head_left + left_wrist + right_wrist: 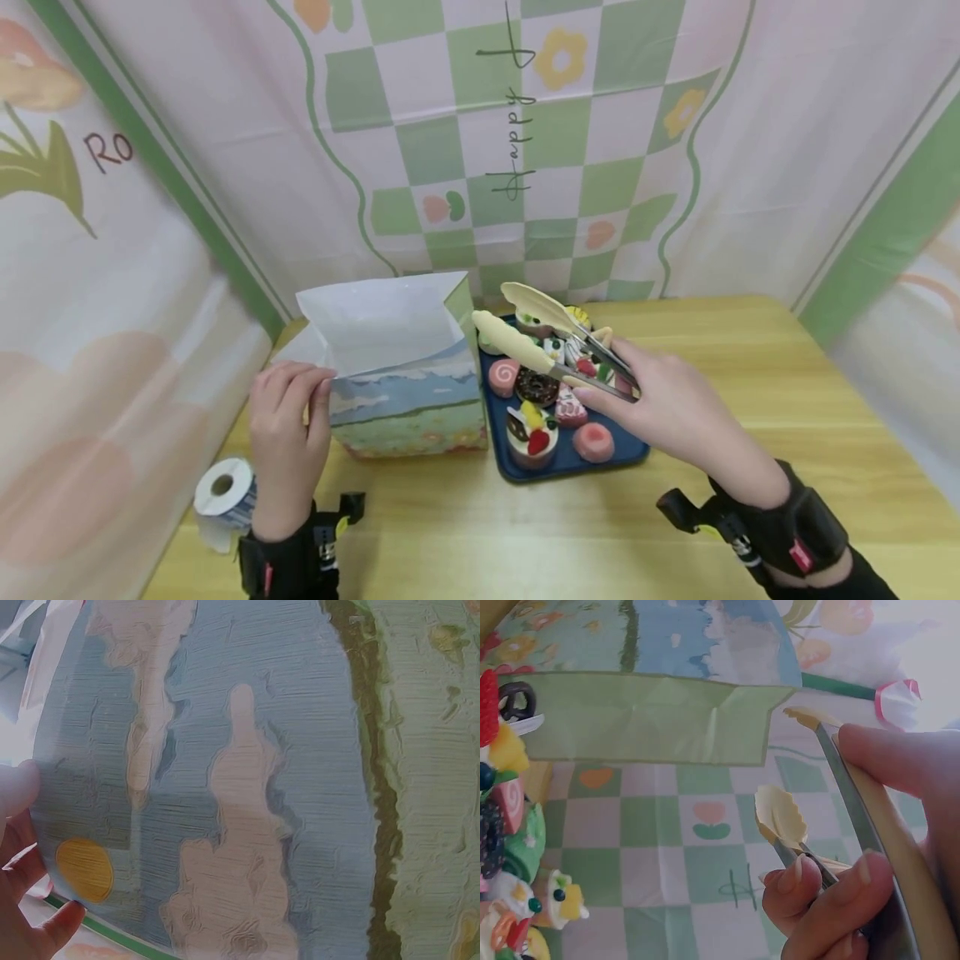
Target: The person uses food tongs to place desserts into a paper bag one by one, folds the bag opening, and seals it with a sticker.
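A paper bag (408,417) printed with sky and meadow stands upright, its white mouth spread at the top. My left hand (287,417) grips the bag's near left top edge; in the left wrist view its fingers (60,928) show at that edge. My right hand (678,408) holds metal tongs with cream scalloped tips (517,343), their jaws apart with nothing between them. Below the tongs is a blue tray (517,475) of small toy cakes, including a fruit-topped cake (533,437), a chocolate doughnut (537,388) and a pink round sweet (594,442). Tongs and hand hide part of it.
A roll of labels (225,490) stands at the table's left edge, beside my left forearm. The wooden table (450,533) is bordered at the back and left by hanging printed cloth (510,167). The bag's right side is close to the tray.
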Action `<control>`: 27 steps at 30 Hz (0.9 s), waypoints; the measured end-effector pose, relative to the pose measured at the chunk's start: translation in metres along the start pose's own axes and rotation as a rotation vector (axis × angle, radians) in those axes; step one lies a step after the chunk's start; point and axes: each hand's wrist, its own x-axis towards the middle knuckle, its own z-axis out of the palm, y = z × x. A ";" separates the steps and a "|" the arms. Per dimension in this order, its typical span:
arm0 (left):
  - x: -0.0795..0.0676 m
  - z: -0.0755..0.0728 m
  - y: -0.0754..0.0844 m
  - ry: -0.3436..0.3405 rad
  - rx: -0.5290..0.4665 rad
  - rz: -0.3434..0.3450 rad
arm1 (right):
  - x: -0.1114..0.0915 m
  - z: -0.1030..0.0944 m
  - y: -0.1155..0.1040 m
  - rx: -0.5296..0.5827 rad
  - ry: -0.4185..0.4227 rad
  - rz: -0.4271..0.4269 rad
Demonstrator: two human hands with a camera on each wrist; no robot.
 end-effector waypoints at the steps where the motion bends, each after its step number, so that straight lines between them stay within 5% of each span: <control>1: 0.000 0.001 0.000 0.000 -0.002 0.000 | -0.002 0.001 0.003 -0.003 0.002 0.006; 27: 0.000 -0.003 0.002 -0.024 0.010 -0.004 | -0.056 0.031 0.069 -0.020 0.005 0.134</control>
